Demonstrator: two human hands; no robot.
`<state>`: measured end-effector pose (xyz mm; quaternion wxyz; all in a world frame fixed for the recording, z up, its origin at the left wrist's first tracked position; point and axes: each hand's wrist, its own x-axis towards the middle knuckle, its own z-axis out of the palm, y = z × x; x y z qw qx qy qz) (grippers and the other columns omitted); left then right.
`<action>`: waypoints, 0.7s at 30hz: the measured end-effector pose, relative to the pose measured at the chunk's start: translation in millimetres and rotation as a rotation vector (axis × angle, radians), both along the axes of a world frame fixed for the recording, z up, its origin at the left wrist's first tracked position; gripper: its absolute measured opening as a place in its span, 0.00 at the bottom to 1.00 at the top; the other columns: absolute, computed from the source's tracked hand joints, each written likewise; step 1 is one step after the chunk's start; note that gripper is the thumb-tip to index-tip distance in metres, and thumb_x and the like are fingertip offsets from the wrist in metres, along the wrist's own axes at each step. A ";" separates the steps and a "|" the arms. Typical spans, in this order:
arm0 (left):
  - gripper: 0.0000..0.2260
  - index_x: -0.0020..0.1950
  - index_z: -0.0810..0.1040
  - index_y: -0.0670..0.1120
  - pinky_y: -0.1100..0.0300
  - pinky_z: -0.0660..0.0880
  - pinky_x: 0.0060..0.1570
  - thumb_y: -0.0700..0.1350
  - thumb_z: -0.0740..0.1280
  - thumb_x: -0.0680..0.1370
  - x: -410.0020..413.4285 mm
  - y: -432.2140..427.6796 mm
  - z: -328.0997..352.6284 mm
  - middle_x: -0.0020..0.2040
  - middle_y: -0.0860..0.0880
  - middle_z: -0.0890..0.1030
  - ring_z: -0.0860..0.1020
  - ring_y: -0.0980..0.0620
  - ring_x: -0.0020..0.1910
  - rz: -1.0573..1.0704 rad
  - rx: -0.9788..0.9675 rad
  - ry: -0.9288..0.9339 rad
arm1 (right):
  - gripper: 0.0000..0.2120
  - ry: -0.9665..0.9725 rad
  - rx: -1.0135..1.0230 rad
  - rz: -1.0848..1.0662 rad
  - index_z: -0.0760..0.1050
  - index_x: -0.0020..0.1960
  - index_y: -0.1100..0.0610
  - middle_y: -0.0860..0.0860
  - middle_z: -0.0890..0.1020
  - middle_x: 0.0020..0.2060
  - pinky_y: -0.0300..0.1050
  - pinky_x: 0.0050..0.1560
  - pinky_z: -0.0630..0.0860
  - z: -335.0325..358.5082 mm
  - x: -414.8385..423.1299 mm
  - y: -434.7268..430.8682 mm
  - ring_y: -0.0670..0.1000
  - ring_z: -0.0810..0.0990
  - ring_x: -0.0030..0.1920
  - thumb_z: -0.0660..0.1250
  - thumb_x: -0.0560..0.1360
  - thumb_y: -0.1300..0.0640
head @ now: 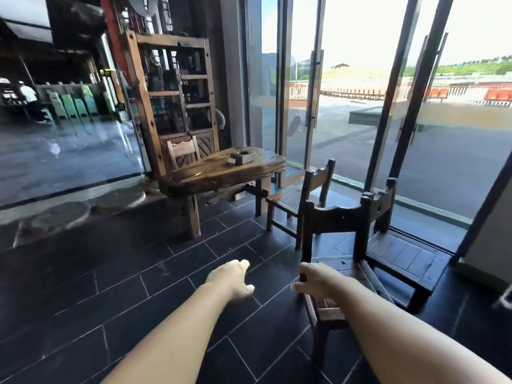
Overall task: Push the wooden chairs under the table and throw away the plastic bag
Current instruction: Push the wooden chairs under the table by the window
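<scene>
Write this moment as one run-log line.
left hand: open, empty | right hand: on nearest chair seat | nearest chair: not under table

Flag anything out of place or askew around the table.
The nearest chair and the chair beside it crowd together at mismatched angles by the glass doors, away from the table; a third chair also stands untucked.

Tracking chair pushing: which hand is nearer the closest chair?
Right. The right hand is at the chair's seat edge; the left hand is over the floor, left of it.
</scene>
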<state>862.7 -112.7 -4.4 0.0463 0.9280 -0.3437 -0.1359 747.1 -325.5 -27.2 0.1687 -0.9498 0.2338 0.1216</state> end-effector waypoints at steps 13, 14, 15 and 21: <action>0.27 0.74 0.65 0.51 0.48 0.74 0.61 0.56 0.65 0.76 209.5 -119.3 -35.6 0.69 0.51 0.71 0.73 0.46 0.67 -0.059 0.020 0.042 | 0.26 0.054 -0.032 0.005 0.73 0.61 0.55 0.56 0.80 0.57 0.52 0.56 0.78 -28.1 210.9 -114.0 0.59 0.80 0.56 0.66 0.73 0.37; 0.27 0.74 0.65 0.51 0.48 0.74 0.61 0.56 0.65 0.76 232.5 -130.7 -37.1 0.69 0.51 0.72 0.73 0.46 0.67 -0.075 0.023 0.040 | 0.28 0.046 -0.027 -0.010 0.73 0.63 0.55 0.56 0.79 0.59 0.53 0.58 0.77 -29.1 231.3 -123.2 0.59 0.79 0.58 0.66 0.73 0.36; 0.27 0.74 0.65 0.51 0.48 0.74 0.61 0.56 0.65 0.76 256.1 -142.2 -38.1 0.69 0.50 0.72 0.73 0.46 0.67 -0.090 0.028 0.035 | 0.29 0.046 -0.021 -0.024 0.72 0.64 0.55 0.56 0.79 0.61 0.53 0.59 0.77 -30.9 252.0 -132.6 0.58 0.79 0.60 0.66 0.73 0.36; 0.25 0.71 0.67 0.51 0.48 0.74 0.61 0.57 0.65 0.76 392.0 -207.9 -24.3 0.67 0.50 0.73 0.74 0.45 0.66 -0.154 0.047 0.025 | 0.26 0.051 -0.011 -0.099 0.73 0.62 0.54 0.54 0.79 0.60 0.52 0.57 0.76 -17.5 369.7 -185.1 0.57 0.78 0.58 0.66 0.73 0.36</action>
